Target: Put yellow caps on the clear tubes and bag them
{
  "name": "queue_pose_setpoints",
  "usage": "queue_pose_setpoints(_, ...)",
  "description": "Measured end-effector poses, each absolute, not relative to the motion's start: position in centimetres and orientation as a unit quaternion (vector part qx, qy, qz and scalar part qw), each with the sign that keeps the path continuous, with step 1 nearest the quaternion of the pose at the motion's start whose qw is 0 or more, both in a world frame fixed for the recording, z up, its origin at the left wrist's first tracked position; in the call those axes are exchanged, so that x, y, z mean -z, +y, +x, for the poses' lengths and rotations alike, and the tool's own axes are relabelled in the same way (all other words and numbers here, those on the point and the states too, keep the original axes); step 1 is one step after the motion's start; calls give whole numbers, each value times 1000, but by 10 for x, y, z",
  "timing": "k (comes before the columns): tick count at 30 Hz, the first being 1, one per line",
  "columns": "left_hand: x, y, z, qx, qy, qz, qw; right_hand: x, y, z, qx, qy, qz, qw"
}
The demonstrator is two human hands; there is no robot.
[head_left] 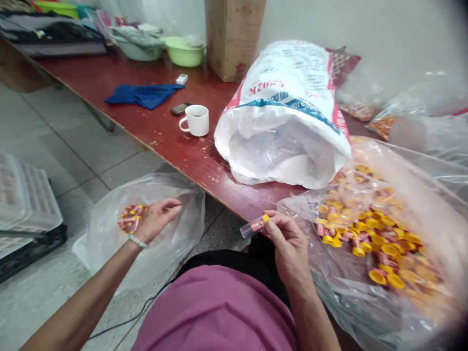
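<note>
My right hand (288,241) pinches a clear tube with a yellow cap and red print (254,226) in front of the table edge. My left hand (159,222), a beaded bracelet at its wrist, is over an open clear plastic bag (179,243) on the left; its fingers are slightly curled, with nothing seen between them. Red and yellow pieces (130,218) lie in that bag. On the right, a large clear bag (413,165) holds a pile of yellow-capped pieces (383,239). A white woven sack (292,78) lies on the table with its mouth towards me.
On the red table (204,161) are a white mug (198,121), a phone (180,108), a blue cloth (146,95), a cardboard box (234,39) and basins (185,52). Plastic crates (29,195) stand at the left.
</note>
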State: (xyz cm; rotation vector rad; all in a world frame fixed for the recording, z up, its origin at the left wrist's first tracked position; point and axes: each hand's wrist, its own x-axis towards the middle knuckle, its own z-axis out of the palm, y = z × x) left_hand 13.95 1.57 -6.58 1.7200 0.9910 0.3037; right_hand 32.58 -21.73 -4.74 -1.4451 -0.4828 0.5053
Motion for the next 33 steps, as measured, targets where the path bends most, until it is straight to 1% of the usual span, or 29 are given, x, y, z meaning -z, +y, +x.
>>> queue_pose_setpoints(1,56,0,152,-114,381,722,566,46,-216,322,-220,-230,-648,691)
queue_pose_setpoints(3,36,-35,177,-60,272,691,667,43,-216,316,-215,-258,-645,687)
queue_pose_setpoints(5,20,-67,199,-5,190,644,741,41,-221,311,-205,-284,-645,679)
queue_pose_setpoints(7,13,-90,214,33,146,598,788,38,-230,308,-184,-308,-656,663)
queue_pose_setpoints(9,13,-104,220,40,131,577,805,36,-241,307,-156,-334,-676,638)
queue_pose_setpoints(14,13,-114,218,32,131,632,763,28,-263,304,-101,-384,-710,581)
queue_pose_setpoints(19,5,-118,218,48,123,684,717,17,-274,306,-80,-419,-714,555)
queue_pose_setpoints(27,-4,-124,221,73,99,729,673,5,-290,316,-144,-440,-715,523)
queue_pose_setpoints(33,-8,-129,223,91,89,741,660,6,-296,315,-208,-380,-710,555)
